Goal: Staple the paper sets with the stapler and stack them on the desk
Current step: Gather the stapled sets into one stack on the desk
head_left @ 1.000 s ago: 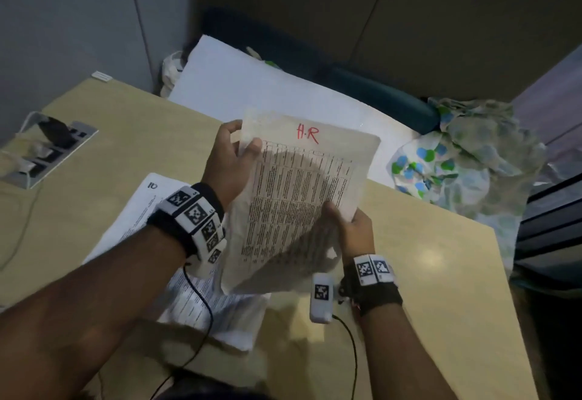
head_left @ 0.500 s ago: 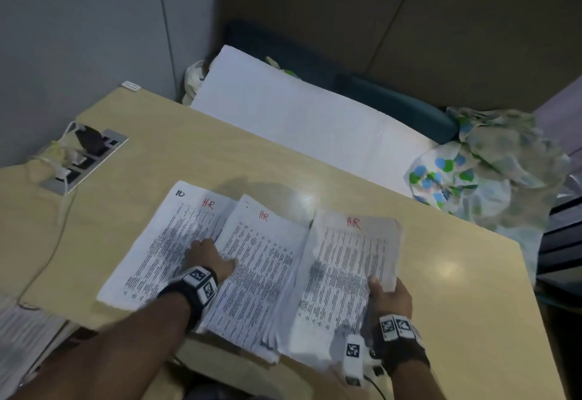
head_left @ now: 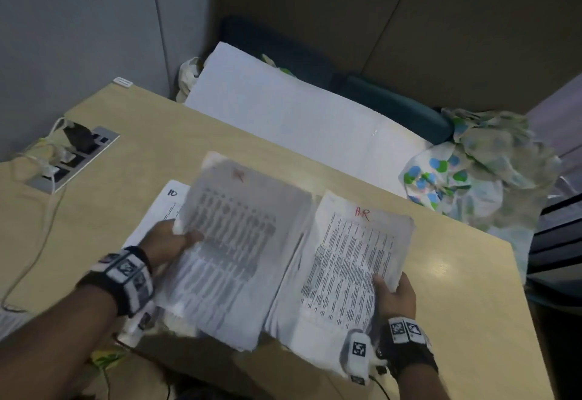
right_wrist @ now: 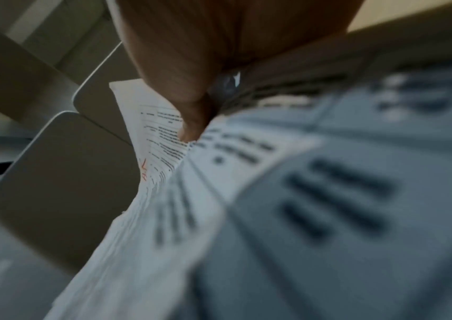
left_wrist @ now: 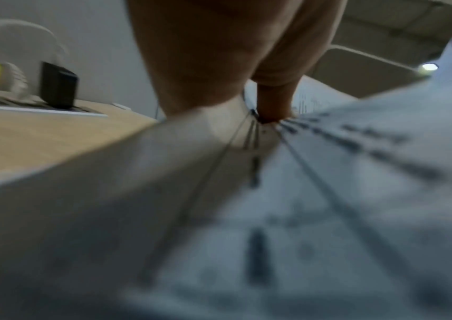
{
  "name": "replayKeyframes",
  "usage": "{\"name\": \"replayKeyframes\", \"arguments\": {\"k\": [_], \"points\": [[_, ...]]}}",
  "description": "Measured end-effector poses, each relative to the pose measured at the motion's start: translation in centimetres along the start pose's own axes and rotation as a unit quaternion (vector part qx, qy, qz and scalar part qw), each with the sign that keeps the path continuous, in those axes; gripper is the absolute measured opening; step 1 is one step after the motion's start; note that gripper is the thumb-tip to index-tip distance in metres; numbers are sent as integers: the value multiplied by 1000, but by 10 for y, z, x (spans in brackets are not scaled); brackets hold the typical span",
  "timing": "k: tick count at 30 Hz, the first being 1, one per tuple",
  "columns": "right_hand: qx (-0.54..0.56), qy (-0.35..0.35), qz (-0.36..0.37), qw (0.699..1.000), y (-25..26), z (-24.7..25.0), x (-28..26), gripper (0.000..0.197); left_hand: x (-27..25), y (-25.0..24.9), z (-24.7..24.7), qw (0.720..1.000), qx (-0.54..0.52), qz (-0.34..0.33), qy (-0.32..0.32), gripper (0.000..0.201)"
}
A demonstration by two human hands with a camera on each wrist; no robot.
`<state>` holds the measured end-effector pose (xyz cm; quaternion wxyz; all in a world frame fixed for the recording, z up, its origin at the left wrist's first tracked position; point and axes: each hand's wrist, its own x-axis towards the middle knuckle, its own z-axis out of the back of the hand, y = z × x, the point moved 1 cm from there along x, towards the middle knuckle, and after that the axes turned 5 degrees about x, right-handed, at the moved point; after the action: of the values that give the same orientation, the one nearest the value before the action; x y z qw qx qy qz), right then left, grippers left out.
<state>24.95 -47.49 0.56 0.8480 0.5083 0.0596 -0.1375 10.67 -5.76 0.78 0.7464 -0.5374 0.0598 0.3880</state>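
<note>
A blurred paper set [head_left: 233, 242] is raised off the desk [head_left: 132, 160], tilted, its left edge pinched by the left hand [head_left: 170, 239], thumb on top and fingers beneath. Just right of it, a second paper set [head_left: 352, 258] (marked in red at its head) is gripped at its near right edge by the right hand [head_left: 395, 294], thumb over the page. A third printed set [head_left: 163, 207] lies flat on the desk under the left one. Far left, a socket panel [head_left: 75, 157] holds plugs; beyond the desk's far right edge lies a patterned cloth [head_left: 472, 160].
</note>
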Motion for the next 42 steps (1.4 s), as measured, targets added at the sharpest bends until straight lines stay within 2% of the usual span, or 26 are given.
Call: {"name": "replayKeyframes", "arguments": {"k": [3,5,7,9,11,14,17,18,20,23,24,26,27,28,29,31,33,35,38,42], "points": [[27,8,32,999,25,-18,-7,25,7,-6,23,992,-113,-2,-50,25],[31,26,52,998,41,-36,-12,29,6,-21,24,988,-144,-15,-62,15],[45,53,66,995,56,-58,-22,31,1,-37,13,993,-97,-51,-49,26],[57,92,77,991,64,-81,-28,39,-6,-42,-9,998,-30,-53,-19,38],[73,118,53,989,69,-97,-36,43,-17,-44,-32,999,-16,-41,15,32],[94,120,-10,988,61,-103,-37,45,-28,-34,-60,1000,3,-24,12,32],[132,108,-112,979,49,-100,-42,67,-35,-19,-78,1000,8,-13,10,37],[152,117,-112,975,46,-101,-46,71,-37,-14,-84,1000,11,-12,21,41],[118,157,-51,979,39,-106,-51,72,-39,-5,-96,998,33,-6,50,51],[28,172,-23,984,16,-115,-46,57,-37,0,-105,996,55,-4,69,50],[10,169,-18,985,16,-114,-45,56,-35,-1,-102,997,56,-15,50,45],[3,136,-11,991,18,-109,-42,49,-20,1,-78,989,118,-23,-84,45],[0,122,-16,992,17,-107,-40,46,-10,5,-59,973,172,2,-155,51],[-5,110,-13,994,16,-105,-37,44,0,13,-37,955,215,51,-200,61],[-17,104,-10,994,15,-103,-35,44,11,25,-17,940,241,110,-213,71],[-45,105,3,993,10,-101,-31,42,27,49,16,928,258,195,-187,91],[-69,105,17,992,6,-102,-29,40,35,64,28,920,291,214,-151,99],[-82,98,25,991,5,-106,-30,38,39,68,31,919,317,196,-127,94],[-92,97,25,991,10,-108,-30,37,45,65,34,936,302,160,-89,75],[-83,102,9,991,13,-109,-25,41,43,59,36,938,294,130,-132,55]]}}
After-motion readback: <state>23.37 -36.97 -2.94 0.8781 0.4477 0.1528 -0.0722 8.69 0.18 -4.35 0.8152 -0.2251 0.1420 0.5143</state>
